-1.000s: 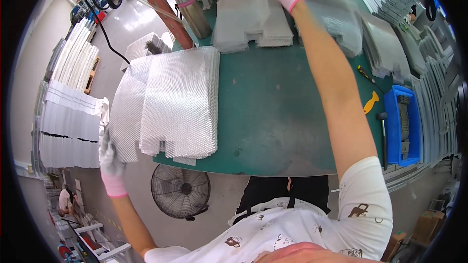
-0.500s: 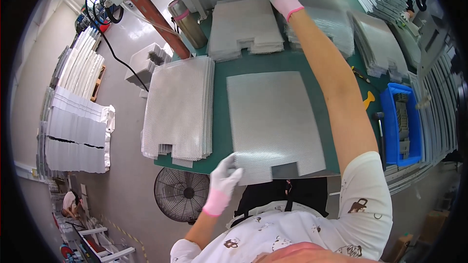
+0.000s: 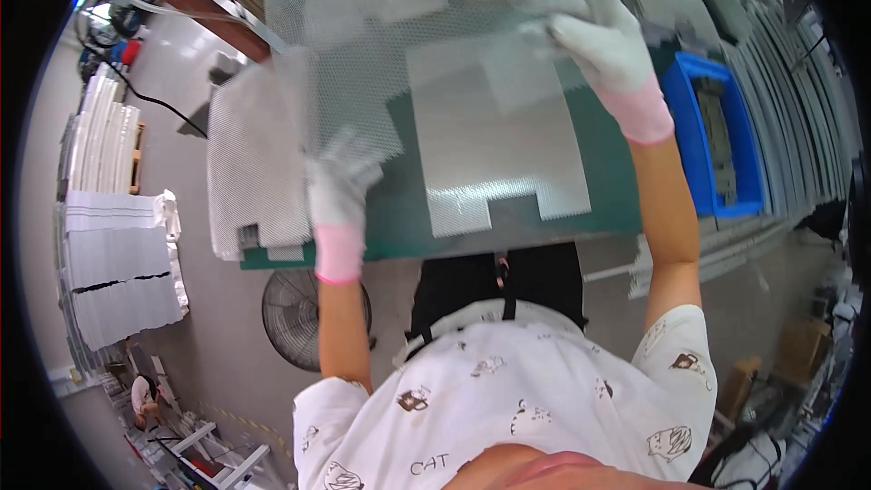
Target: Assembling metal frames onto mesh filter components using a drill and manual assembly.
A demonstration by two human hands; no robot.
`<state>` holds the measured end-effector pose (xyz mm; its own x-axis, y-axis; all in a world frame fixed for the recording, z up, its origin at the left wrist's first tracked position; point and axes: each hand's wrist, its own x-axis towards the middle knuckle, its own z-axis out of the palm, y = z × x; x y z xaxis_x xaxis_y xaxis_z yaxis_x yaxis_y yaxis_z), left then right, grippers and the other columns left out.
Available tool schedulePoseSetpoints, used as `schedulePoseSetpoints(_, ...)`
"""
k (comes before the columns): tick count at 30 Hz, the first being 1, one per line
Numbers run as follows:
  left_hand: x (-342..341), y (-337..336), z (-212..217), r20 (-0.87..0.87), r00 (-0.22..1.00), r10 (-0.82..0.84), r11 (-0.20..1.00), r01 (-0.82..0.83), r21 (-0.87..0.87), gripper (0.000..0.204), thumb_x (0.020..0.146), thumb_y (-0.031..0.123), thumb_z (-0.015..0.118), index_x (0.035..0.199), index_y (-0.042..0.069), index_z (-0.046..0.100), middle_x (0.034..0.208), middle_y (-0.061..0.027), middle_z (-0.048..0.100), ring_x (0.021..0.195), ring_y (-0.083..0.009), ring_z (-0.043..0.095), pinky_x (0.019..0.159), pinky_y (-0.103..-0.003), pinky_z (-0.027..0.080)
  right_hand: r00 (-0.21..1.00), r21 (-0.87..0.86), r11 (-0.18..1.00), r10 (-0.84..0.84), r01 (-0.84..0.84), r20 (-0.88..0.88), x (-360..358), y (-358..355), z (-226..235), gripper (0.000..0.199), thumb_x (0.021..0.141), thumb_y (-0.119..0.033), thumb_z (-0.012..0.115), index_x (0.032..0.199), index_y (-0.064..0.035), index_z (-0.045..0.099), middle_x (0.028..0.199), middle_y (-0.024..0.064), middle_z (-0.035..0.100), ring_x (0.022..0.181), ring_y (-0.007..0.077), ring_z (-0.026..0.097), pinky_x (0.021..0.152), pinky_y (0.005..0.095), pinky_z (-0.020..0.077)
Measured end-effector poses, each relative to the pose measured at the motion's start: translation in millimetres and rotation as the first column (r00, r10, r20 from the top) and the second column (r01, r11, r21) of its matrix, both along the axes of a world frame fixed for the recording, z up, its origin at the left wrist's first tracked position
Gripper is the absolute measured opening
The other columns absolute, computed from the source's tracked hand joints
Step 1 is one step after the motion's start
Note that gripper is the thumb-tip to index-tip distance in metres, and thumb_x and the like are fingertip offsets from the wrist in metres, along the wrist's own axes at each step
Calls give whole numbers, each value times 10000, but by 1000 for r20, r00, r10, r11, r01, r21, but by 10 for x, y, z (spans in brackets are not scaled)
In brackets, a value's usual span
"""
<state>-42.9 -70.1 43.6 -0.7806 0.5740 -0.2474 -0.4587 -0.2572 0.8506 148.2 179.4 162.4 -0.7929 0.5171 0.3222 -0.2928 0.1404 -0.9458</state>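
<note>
A see-through grey mesh sheet [image 3: 349,82] with a notched edge is lifted above the table, tilted and blurred. My left hand [image 3: 340,186], in a white glove with a pink cuff, is closed on its near left part. The gloved fingers of my right hand [image 3: 603,45] are curled on its right side, farther off. Under it, another notched mesh sheet [image 3: 494,150] lies flat on the green table [image 3: 395,209]. To the left of my left hand sits a stack of mesh sheets [image 3: 259,159].
A blue bin [image 3: 676,127] of grey parts stands at the table's right edge, beside long metal strips [image 3: 789,118]. A red-brown post [image 3: 195,0] rises at the far left. Below the table's near edge is a round black fan [image 3: 290,322]. A person [image 3: 145,399] is at the lower left.
My right hand has come back from the far side of the table with the mesh sheet. My left hand has moved left and up and now grips it too. The whole view has shifted.
</note>
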Motion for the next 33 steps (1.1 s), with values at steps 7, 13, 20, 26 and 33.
schedulePoseSetpoints(7,401,248,311,-469,795,-385,865,134,-483,444,951,236,562,1315,-7,487,862,-46,635,622,-71,576,542,-186,441,880,-49,954,-253,296,403,983,-456,-702,578,829,-4,592,1381,-18,419,948,78,665,858,99,636,795,226,510)
schedulePoseSetpoints(13,550,441,-184,-508,762,-402,850,104,-517,522,881,170,664,1326,-30,477,676,17,537,558,-26,501,521,-188,431,731,54,903,-379,426,567,1177,-499,-1178,552,825,-70,638,1350,-16,475,793,8,605,719,51,555,660,187,455)
schedulePoseSetpoints(20,554,443,-287,-518,739,-430,811,64,-582,519,874,178,667,1319,-20,487,667,4,556,553,-36,514,537,-201,449,697,109,899,-401,424,595,1129,-478,-1343,541,824,-74,635,1341,-25,485,772,-4,583,685,43,523,635,193,449)
schedulePoseSetpoints(26,547,459,-327,-514,719,-468,769,45,-637,543,883,195,656,1345,-14,463,699,5,557,573,-44,528,570,-199,451,695,86,903,-383,422,609,1100,-461,-1400,539,821,-73,632,1338,-21,486,770,-6,583,687,44,524,632,196,451)
schedulePoseSetpoints(33,620,442,-367,-522,688,-504,719,-1,-695,523,870,182,661,1334,9,491,678,15,536,571,-40,490,576,-215,442,667,115,888,-415,445,619,1168,-486,-1570,560,794,-80,662,1331,-54,508,779,10,608,675,51,547,635,210,472)
